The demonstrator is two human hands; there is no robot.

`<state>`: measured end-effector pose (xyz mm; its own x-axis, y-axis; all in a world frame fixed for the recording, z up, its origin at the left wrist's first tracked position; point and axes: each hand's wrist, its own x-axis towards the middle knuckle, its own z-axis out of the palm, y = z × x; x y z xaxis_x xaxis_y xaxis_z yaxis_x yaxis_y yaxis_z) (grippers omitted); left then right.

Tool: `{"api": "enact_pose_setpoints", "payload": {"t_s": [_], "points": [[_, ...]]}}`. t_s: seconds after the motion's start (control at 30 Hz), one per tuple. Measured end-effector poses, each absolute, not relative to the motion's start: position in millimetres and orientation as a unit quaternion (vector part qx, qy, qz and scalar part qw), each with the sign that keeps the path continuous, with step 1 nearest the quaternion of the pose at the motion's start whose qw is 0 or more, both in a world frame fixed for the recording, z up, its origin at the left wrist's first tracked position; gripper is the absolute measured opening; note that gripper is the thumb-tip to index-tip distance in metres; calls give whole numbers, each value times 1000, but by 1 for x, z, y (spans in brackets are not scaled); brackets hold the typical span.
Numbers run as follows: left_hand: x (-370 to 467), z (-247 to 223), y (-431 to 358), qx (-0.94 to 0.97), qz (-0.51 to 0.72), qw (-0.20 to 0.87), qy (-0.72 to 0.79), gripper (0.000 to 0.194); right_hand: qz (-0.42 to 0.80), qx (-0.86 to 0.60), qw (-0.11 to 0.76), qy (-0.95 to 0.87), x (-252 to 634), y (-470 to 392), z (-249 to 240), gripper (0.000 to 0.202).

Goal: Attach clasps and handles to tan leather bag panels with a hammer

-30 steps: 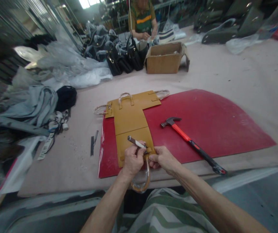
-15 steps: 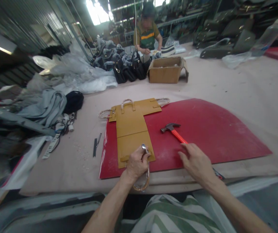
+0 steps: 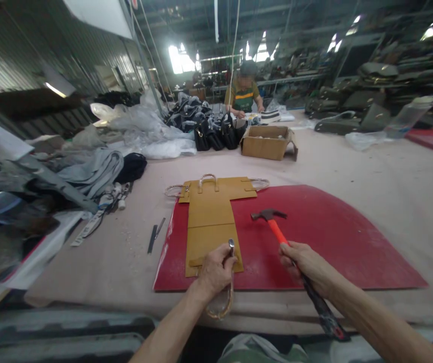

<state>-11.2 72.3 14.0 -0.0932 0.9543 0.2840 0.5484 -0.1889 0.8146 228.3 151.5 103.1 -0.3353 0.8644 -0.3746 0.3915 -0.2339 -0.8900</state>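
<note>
Lying under and beyond the left hand (image 3: 216,269), which pinches a silver metal rod (image 3: 231,244), is the flat mustard-yellow leather-like panel (image 3: 210,213). The right hand (image 3: 307,262), previously reaching, now grasps an orange-and-black claw hammer (image 3: 277,232), so both tools are held.

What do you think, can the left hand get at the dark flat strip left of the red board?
Probably not without letting go: the left hand holds a metal-topped tool. The way to the dark flat strip looks open, across the mustard piece and red board.

Green-and-white garment (image 3: 259,350) — bare forearms (image 3: 176,322)
</note>
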Motion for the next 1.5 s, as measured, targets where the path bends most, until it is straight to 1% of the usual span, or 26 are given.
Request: {"api": "enact_pose_setpoints", "payload": {"t_s": [0.07, 0.13, 0.2, 0.27, 0.37, 0.43, 0.5, 0.53, 0.57, 0.6, 0.7, 0.73, 0.83, 0.87, 0.9, 0.97, 1.03, 1.1, 1.13, 1.23, 1.3, 1.33, 1.4, 1.47, 1.5], "points": [[-11, 15, 72, 633, 442, 231, 592, 11, 525, -529, 256, -616, 225, 139, 129, 42], [-11, 16, 72, 632, 442, 232, 592, 11, 392, -501, 319, -702, 224, 127, 152, 42], [-12, 16, 73, 631, 443, 233, 593, 12, 245, -449, 350, -785, 225, 118, 164, 37], [-12, 14, 73, 631, 442, 227, 596, 13, 128, -384, 322, -856, 227, 114, 167, 32], [-12, 13, 72, 633, 438, 222, 598, 12, 35, -326, 247, -912, 228, 111, 170, 31], [-12, 15, 72, 633, 438, 228, 597, 12, 23, -334, 269, -903, 228, 109, 177, 29], [-11, 16, 71, 632, 435, 233, 597, 12, 28, -353, 339, -872, 227, 105, 182, 23], [-11, 16, 71, 632, 434, 235, 598, 11, 25, -350, 363, -864, 227, 104, 183, 21], [-11, 16, 71, 632, 432, 235, 599, 11, 15, -339, 366, -867, 227, 104, 181, 20], [-11, 15, 71, 633, 430, 234, 600, 10, 1, -321, 347, -881, 227, 104, 179, 21], [-11, 11, 72, 637, 430, 230, 597, 11, -26, -284, 255, -924, 230, 106, 177, 28], [-12, 10, 72, 639, 432, 231, 594, 11, -20, -298, 254, -920, 231, 106, 180, 29], [-12, 10, 72, 639, 433, 234, 591, 12, -5, -386, 348, -854, 230, 102, 192, 27], [-13, 11, 72, 640, 431, 234, 592, 12, -10, -394, 366, -843, 229, 100, 193, 27], [-13, 11, 72, 641, 428, 234, 593, 12, -21, -371, 363, -854, 229, 99, 192, 26], [-13, 12, 72, 644, 426, 228, 593, 12, -48, -292, 307, -905, 231, 100, 179, 26], [-13, 13, 73, 647, 426, 223, 592, 12, -59, -278, 258, -923, 239, 107, 158, 26], [-12, 15, 73, 647, 426, 220, 593, 11, -9, -344, 248, -905, 251, 121, 132, 33], [-12, 16, 73, 648, 425, 221, 593, 10, 45, -383, 242, -890, 257, 131, 119, 39], [-12, 21, 73, 651, 410, 226, 597, 10, 234, -475, 169, -831, 275, 166, 79, 49], [-12, 24, 74, 657, 398, 227, 599, 11, 260, -505, 141, -811, 281, 187, 58, 48], [-13, 26, 74, 659, 395, 227, 599, 10, 225, -518, 142, -813, 281, 194, 51, 46], [-15, 28, 73, 662, 390, 231, 597, 9, 98, -518, 154, -836, 272, 198, 44, 39], [-16, 28, 72, 663, 391, 235, 594, 8, -24, -479, 179, -859, 250, 189, 42, 33], [-16, 27, 72, 663, 394, 235, 592, 8, -50, -453, 200, -867, 236, 180, 41, 33]]}}
